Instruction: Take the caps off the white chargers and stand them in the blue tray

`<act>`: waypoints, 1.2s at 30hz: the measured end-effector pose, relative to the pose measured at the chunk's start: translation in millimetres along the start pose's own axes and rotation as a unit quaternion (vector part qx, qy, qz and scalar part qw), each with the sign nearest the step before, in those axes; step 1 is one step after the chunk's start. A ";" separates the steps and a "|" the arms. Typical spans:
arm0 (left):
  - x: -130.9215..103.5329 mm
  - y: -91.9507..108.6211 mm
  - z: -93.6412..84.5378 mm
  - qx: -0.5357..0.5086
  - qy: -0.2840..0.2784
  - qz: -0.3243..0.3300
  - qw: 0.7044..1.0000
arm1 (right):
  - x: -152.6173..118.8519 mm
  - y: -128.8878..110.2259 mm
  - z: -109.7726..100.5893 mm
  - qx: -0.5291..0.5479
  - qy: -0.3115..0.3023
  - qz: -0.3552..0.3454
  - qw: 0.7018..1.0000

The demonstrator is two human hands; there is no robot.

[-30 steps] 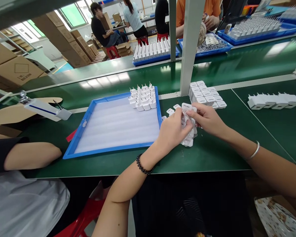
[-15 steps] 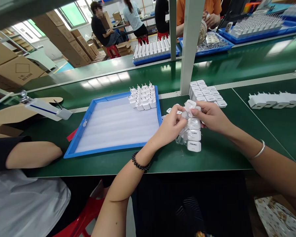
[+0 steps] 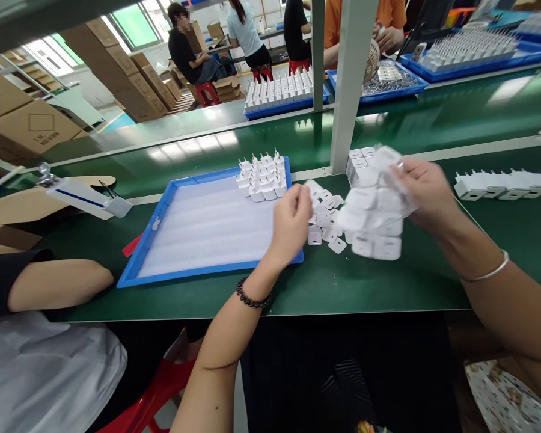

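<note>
Right fingers pinch the top edge of a clear plastic bag (image 3: 374,207) of white covers, blurred, in front of the stacked covers (image 3: 360,157); right hand (image 3: 426,189). Left hand (image 3: 291,219): fingers curled narrow, tips at a white piece (image 3: 314,190); grip on it cannot be told. Loose covers (image 3: 327,219) lie between hands on the green table (image 3: 270,297), beside the blue tray (image 3: 207,273) bearing white plugs (image 3: 262,179).
</note>
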State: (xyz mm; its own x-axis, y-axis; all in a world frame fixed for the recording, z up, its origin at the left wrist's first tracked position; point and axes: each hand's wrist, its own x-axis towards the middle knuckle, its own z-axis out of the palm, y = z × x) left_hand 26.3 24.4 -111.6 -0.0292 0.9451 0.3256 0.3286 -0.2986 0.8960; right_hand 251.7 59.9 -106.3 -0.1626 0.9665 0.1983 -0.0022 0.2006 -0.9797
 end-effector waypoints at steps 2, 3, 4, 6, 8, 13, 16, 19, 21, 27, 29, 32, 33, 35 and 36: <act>6.1 -4.6 -9.1 0.035 0.006 -0.023 0.999 | 2.7 -4.8 -10.0 0.025 0.034 -0.003 0.999; 8.2 -6.5 -12.1 0.074 -0.015 -0.032 0.997 | 3.0 -7.2 -12.5 0.031 0.032 0.006 0.999; 9.4 -8.0 -13.9 0.115 -0.048 -0.041 0.991 | 2.7 -9.3 -13.3 0.035 0.018 0.019 0.999; 9.4 -9.8 -13.6 0.180 -0.122 -0.055 0.974 | 0.8 -12.1 -10.7 0.038 -0.025 0.053 0.998; 7.5 -9.7 -10.1 0.199 -0.164 -0.056 0.965 | -1.3 -12.4 -5.5 0.039 -0.063 0.085 0.994; 2.9 -3.7 0.4 0.072 -0.111 0.057 0.990 | -2.9 -4.5 4.7 0.005 -0.152 0.129 0.980; 0.2 -2.0 5.3 0.029 -0.118 0.118 0.986 | -4.2 0.8 10.1 -0.013 -0.197 0.132 0.971; -3.2 -5.0 10.9 0.030 -0.139 0.146 0.979 | -6.2 4.2 15.9 -0.006 -0.235 0.138 0.962; -5.6 -8.2 15.0 0.046 -0.127 0.154 0.979 | -7.3 5.7 19.2 0.002 -0.242 0.143 0.960; -10.5 -9.1 17.9 0.106 -0.019 0.196 0.975 | -8.7 6.2 22.9 0.045 -0.249 0.163 0.954; -10.5 -6.6 14.9 0.138 -0.035 0.213 0.967 | -8.6 5.4 21.6 0.052 -0.246 0.164 0.954; -8.3 -6.2 10.7 0.151 -0.056 0.251 0.955 | -7.7 4.1 17.8 0.037 -0.241 0.151 0.958; -7.5 -7.3 9.9 0.140 -0.065 0.263 0.952 | -7.2 3.7 16.5 0.023 -0.243 0.140 0.960; -6.6 -10.1 9.7 0.104 -0.081 0.273 0.953 | -6.3 3.2 14.5 -0.011 -0.250 0.115 0.961; -6.8 -11.2 9.9 0.086 -0.085 0.266 0.956 | -6.0 3.1 13.9 -0.029 -0.254 0.104 0.961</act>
State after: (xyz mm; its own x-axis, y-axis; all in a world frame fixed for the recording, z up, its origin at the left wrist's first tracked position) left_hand 32.2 22.7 -126.8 0.3348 0.6774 0.6550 0.4052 -0.7311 0.5490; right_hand 238.9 52.5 -111.0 -0.6141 0.7872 -0.0563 0.1346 0.0342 -0.9903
